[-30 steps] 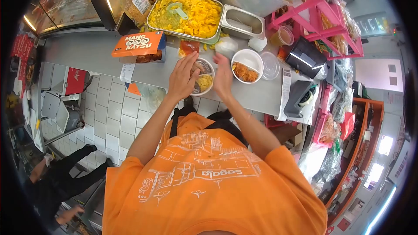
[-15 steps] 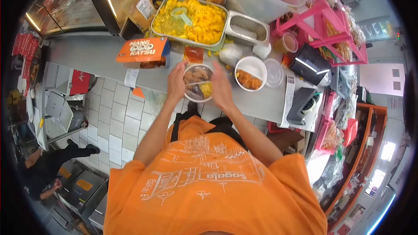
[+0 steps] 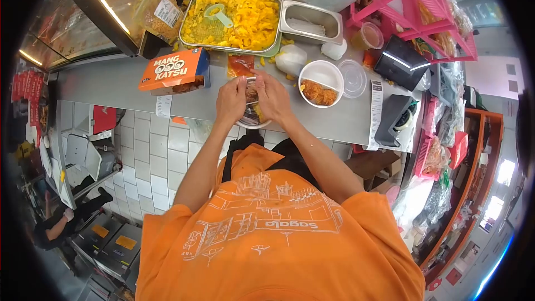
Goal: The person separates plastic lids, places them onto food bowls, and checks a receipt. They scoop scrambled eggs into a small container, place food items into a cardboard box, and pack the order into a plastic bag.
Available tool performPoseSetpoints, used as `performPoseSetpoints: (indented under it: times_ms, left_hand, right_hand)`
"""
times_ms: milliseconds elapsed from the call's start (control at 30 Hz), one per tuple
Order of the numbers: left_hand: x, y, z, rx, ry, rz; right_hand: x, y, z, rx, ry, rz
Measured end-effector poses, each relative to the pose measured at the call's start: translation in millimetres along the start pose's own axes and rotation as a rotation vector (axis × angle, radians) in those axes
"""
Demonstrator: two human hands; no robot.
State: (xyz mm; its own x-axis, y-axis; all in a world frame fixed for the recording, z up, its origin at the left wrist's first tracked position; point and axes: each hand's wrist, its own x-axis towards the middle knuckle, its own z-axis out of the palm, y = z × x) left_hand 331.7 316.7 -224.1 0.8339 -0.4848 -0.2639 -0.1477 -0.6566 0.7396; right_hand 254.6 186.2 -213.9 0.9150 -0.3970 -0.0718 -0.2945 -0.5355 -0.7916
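Note:
Both hands are on a round divided bowl (image 3: 253,113) at the counter's front edge. Brown pieces and some yellow food show inside it, under what looks like a clear lid. My left hand (image 3: 230,100) grips its left side and my right hand (image 3: 272,98) its right, with fingers curled over the far rim and thumbs close together. They hide much of the bowl. To the right stands a second white divided bowl (image 3: 321,68), uncovered, with orange-brown fried food in one half. A clear round lid (image 3: 353,78) lies beside it.
Behind my hands stand a metal tray of yellow food (image 3: 245,19) with a pale green scoop and a small steel pan (image 3: 311,19). An orange carton (image 3: 174,71) is at left. Pink racks (image 3: 407,8) rise at right. Another person (image 3: 61,226) is at far left.
My hands have closed inward over the bowl, fingers now curled over its far rim and covering more of it. The camera view has shifted slightly. The other person at left has moved.

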Motion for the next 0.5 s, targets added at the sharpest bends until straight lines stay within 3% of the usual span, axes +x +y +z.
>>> performPoseSetpoints:
  times_ms: [33, 100, 133, 167, 233, 300, 333, 400, 433, 500]
  left_hand:
    - [-4.9, -2.7, 0.5, -0.006, 0.006, 0.011]
    - [-9.2, -1.3, -1.5, 0.147, 0.479, 0.499]
    - [-10.0, 11.0, -8.5, 0.145, 0.496, 0.529]
    - [-19.9, 25.8, -18.3, 0.128, 0.414, 0.564]
    - [-39.0, 42.2, -16.0, 0.107, 0.285, 0.570]
    - [-48.2, 55.3, 0.0, 0.536, 0.227, 0.706]
    - [-44.5, 56.9, 3.8, 0.529, 0.218, 0.717]
    - [-41.4, 55.5, 9.9, 0.548, 0.121, 0.534]
    - [-45.2, 54.9, 14.8, 0.538, 0.096, 0.537]
    - [-38.8, 58.8, 18.4, 0.581, 0.174, 0.486]
  right_hand:
    - [1.8, 14.6, 9.6, 0.119, 0.124, -0.102]
    - [-7.0, 17.4, -1.1, 0.233, 0.263, -0.228]
    - [-28.8, 7.9, -19.9, 0.217, 0.296, -0.218]
    - [-49.3, 0.0, -38.6, 0.203, 0.329, -0.195]
    - [-96.0, -6.9, -83.0, 0.324, 0.253, 0.041]
    - [-127.1, 15.7, -106.0, 0.304, 0.398, 0.139]
    - [-139.9, 30.8, -118.7, 0.266, 0.462, 0.182]
    - [-158.8, 57.3, -134.9, 0.219, 0.548, 0.251]
    - [-167.8, 66.7, -142.4, 0.227, 0.633, 0.318]
    - [-175.8, 82.1, -154.6, 0.217, 0.711, 0.436]
